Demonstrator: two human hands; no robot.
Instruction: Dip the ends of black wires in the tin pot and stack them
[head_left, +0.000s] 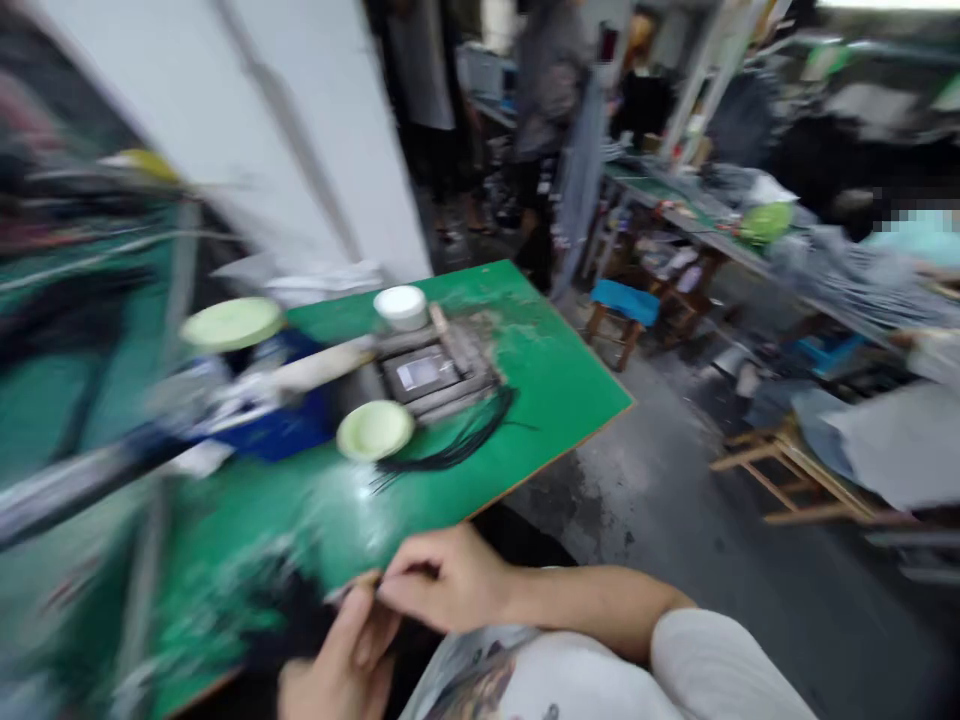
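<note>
At the front edge of the green table [555,375], my left hand [341,650] and my right hand [454,575] meet with fingertips close together. Both are closed in a pinch. A small thing seems to be between the fingers, but blur hides what it is. Dark material [289,605] lies on the table just left of my hands, its kind unclear. Beyond them a bundle of thin black strands [457,445] curves over the tabletop beside a pale green bowl [375,431].
Farther back are a blue box [274,435], a white bowl [401,308], a pale green lid or dish [232,324] and a dark grey block with a label [424,373]. Right of the table are a blue stool [624,300] and a wooden stool [795,470]. People stand behind.
</note>
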